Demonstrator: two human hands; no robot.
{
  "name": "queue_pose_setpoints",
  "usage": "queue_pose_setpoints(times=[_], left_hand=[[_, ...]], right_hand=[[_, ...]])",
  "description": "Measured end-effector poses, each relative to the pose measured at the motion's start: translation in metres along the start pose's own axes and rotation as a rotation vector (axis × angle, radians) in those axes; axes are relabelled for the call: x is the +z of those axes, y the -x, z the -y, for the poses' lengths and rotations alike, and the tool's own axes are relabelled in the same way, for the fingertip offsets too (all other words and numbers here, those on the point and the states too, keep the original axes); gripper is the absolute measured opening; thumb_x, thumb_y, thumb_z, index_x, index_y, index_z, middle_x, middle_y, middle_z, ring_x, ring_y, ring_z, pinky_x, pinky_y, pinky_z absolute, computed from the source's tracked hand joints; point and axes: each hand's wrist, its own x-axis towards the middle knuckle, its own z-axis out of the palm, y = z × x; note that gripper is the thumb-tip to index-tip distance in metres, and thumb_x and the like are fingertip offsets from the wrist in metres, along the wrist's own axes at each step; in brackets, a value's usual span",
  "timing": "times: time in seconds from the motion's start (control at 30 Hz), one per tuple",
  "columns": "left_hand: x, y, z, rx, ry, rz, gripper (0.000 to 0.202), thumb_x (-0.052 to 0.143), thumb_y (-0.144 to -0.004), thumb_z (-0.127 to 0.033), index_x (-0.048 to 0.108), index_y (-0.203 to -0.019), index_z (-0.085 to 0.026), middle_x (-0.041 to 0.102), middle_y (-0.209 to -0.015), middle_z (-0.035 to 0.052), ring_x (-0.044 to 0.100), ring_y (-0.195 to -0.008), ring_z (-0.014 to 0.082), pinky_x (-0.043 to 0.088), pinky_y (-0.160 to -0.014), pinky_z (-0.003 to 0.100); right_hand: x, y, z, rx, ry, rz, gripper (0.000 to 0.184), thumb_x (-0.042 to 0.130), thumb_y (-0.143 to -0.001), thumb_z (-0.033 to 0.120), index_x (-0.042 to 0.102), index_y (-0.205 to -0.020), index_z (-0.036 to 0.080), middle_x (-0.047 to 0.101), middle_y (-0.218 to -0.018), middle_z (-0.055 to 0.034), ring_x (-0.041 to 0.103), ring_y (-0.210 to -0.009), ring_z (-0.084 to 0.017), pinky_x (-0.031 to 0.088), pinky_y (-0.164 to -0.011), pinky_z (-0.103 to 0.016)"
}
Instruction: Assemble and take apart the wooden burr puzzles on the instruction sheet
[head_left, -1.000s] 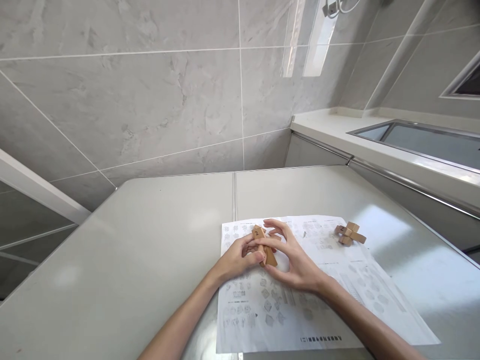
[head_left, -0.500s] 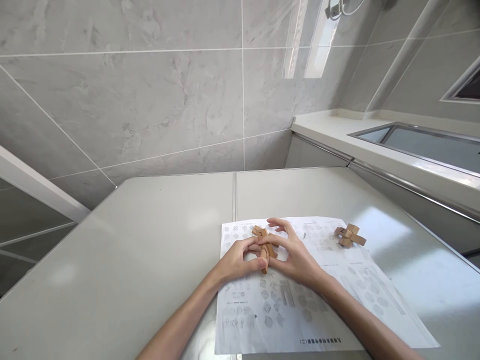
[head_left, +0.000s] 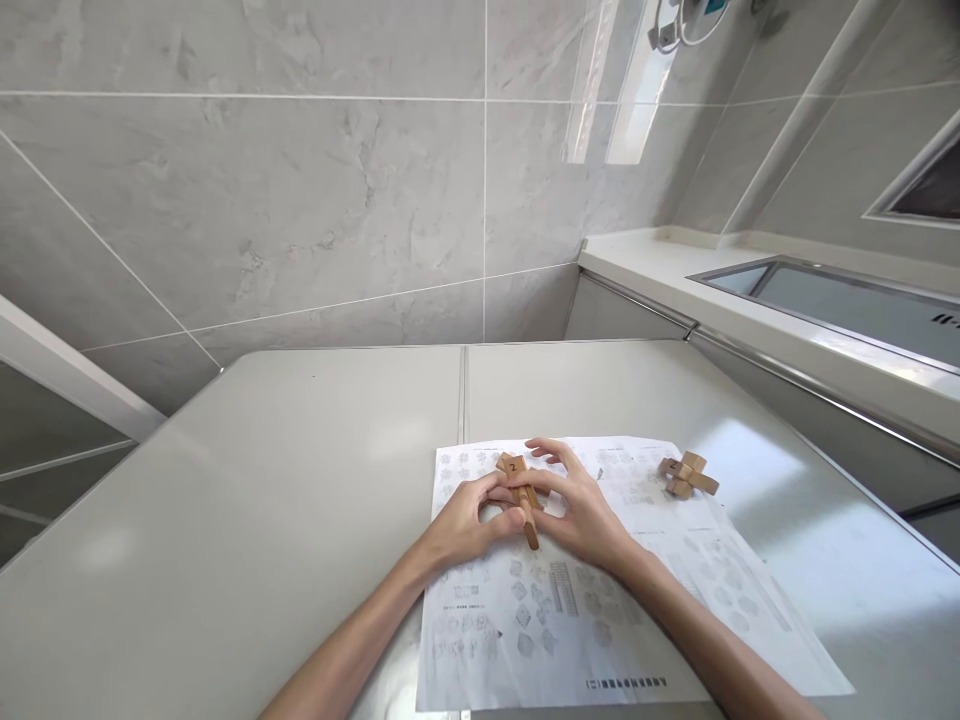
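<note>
Between my two hands is a wooden interlocking puzzle (head_left: 515, 466) of crossed brown sticks, one marked "2". My left hand (head_left: 466, 522) grips it from the left, thumb and fingers closed on the sticks. From the right, my right hand (head_left: 581, 507) pinches it with thumb and index finger, the other fingers raised and bent above. One stick points out toward me below the fingertips. Parts of the puzzle are hidden behind the fingers. Beneath lies a printed paper sheet (head_left: 645, 620) with small grey diagrams.
A second wooden puzzle (head_left: 686, 474), cross-shaped and also marked "2", sits at the sheet's right edge. The pale table (head_left: 337, 450) has a seam down its middle. A tiled wall (head_left: 300, 200) stands behind it, and a white counter with a sink (head_left: 847, 300) is at the right.
The stick pointing toward me now shows more clearly, as my left thumb has shifted off it. Both hands keep hold of the puzzle. The whole view has shifted slightly.
</note>
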Motion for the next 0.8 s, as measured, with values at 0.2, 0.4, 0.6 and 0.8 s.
queue_pose_setpoints(times=[0.2, 0.4, 0.6, 0.8], left_hand=[[0.017, 0.004, -0.006, -0.024, 0.047, 0.019, 0.048, 0.07, -0.09, -0.062, 0.069, -0.099, -0.016, 0.08, -0.102, 0.0138, 0.075, -0.097, 0.0297, 0.055, -0.091, 0.041], [0.041, -0.002, -0.001, -0.054, 0.145, -0.058, 0.041, 0.068, -0.094, -0.056, 0.06, -0.086, -0.017, 0.076, -0.076, 0.0083, 0.062, -0.051, 0.013, 0.05, -0.056, 0.026], [0.033, -0.001, 0.0, -0.052, 0.076, -0.099, 0.038, 0.065, -0.096, -0.05, 0.057, -0.077, -0.019, 0.064, -0.058, -0.0011, 0.046, -0.041, 0.0083, 0.039, -0.047, 0.023], [0.024, -0.005, -0.001, 0.053, -0.184, -0.428, 0.03, 0.06, -0.1, -0.045, 0.06, -0.083, -0.02, 0.058, -0.062, -0.0028, 0.053, -0.058, 0.013, 0.042, -0.06, 0.026]], right_hand=[[-0.007, -0.004, -0.007, 0.101, -0.129, -0.097, 0.011, 0.072, -0.096, 0.037, 0.076, -0.101, 0.029, 0.059, -0.137, -0.0106, 0.062, -0.122, -0.032, 0.055, -0.102, -0.051], [-0.007, -0.007, -0.002, 0.289, -0.356, -0.073, 0.019, 0.066, -0.1, 0.044, 0.07, -0.098, 0.026, 0.073, -0.102, -0.007, 0.072, -0.095, -0.025, 0.058, -0.086, -0.04], [-0.01, -0.007, -0.003, 0.494, -0.508, -0.13, 0.038, 0.067, -0.096, 0.059, 0.07, -0.103, 0.022, 0.077, -0.103, -0.0099, 0.072, -0.098, -0.028, 0.056, -0.088, -0.04], [-0.012, -0.006, -0.013, 0.53, -0.579, -0.162, 0.044, 0.066, -0.096, 0.065, 0.068, -0.097, 0.021, 0.069, -0.082, -0.0039, 0.063, -0.073, -0.021, 0.052, -0.074, -0.034]])
